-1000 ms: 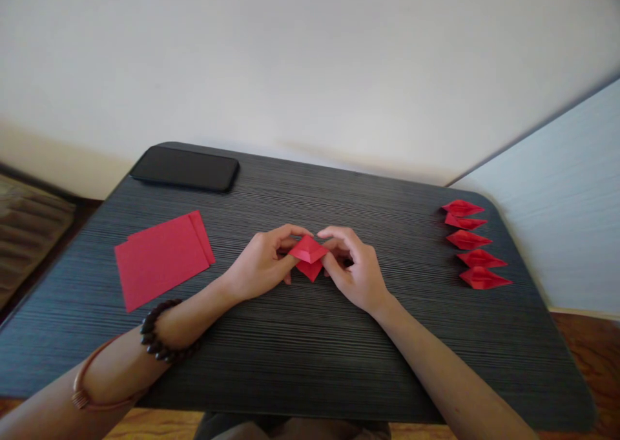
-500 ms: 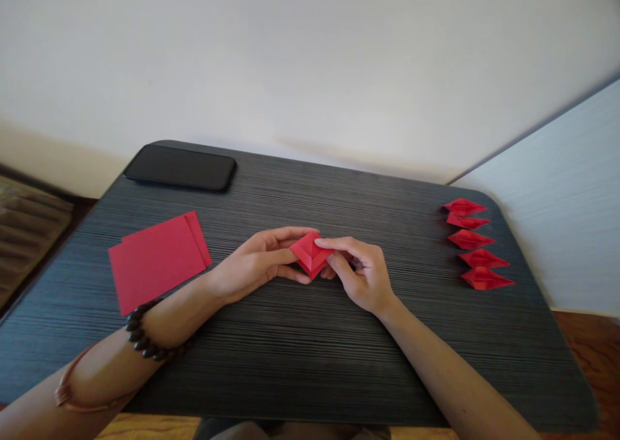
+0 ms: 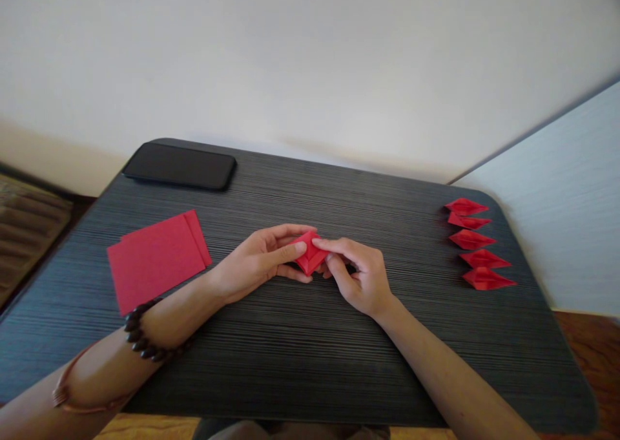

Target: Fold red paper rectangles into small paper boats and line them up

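Between my hands is a small piece of folded red paper (image 3: 310, 254), diamond-shaped with a raised fold in its middle. My left hand (image 3: 264, 256) grips it from the left, the thumb lying across its face and the fingers around and behind it. From the right, my right hand (image 3: 361, 269) pinches its edge, with the index fingertip on the top face and the thumb at the lower right side. Part of the paper's back is hidden by the fingers.
Red paper sheets (image 3: 157, 259) lie stacked at the left of the dark table (image 3: 300, 356). A black phone (image 3: 180, 166) rests at the back left. Several folded red paper shapes (image 3: 486, 278) stand in a column along the right side. A wall (image 3: 310, 59) rises behind.
My left thumb has slid right, from the paper's left corner onto its face. My right fingers have shifted slightly left along with the paper's right edge.
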Demonstrator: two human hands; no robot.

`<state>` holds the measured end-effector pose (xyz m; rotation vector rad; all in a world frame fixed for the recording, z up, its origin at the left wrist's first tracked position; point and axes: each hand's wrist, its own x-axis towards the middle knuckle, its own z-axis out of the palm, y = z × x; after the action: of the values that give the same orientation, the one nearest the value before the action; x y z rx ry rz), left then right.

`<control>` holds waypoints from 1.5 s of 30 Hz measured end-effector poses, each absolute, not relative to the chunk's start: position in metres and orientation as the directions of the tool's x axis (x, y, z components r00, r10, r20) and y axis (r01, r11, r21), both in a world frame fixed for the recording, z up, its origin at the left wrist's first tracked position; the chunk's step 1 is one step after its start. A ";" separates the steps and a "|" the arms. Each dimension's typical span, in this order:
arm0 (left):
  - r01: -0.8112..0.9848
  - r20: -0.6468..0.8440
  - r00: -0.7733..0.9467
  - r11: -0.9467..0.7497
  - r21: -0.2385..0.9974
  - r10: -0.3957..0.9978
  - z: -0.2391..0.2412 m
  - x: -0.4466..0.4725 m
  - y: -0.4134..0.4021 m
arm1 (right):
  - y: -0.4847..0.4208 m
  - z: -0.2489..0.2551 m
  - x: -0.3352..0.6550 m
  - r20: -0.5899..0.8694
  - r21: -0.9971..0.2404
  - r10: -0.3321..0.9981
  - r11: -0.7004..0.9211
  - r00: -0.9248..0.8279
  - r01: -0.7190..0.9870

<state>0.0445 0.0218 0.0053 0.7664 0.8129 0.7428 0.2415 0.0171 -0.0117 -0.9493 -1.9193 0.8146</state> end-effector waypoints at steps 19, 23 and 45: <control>-0.089 -0.394 0.382 0.458 0.885 0.836 0.000 0.044 0.022 | 0.018 -0.015 0.236 0.127 -0.934 0.958 0.202 -0.256 0.295; -0.063 -0.396 0.372 0.448 0.892 0.840 -0.001 0.044 0.022 | 0.019 -0.012 0.236 0.134 -0.897 0.942 0.247 -0.307 0.366; 0.052 -0.350 0.357 0.356 0.933 0.866 0.004 0.045 0.020 | 0.022 -0.008 0.243 0.077 -0.964 0.903 0.175 -0.424 0.199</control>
<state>0.0450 0.0204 0.0044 1.0801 1.0793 0.6848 0.2426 0.0221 -0.0082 -1.0463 -1.7603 1.2900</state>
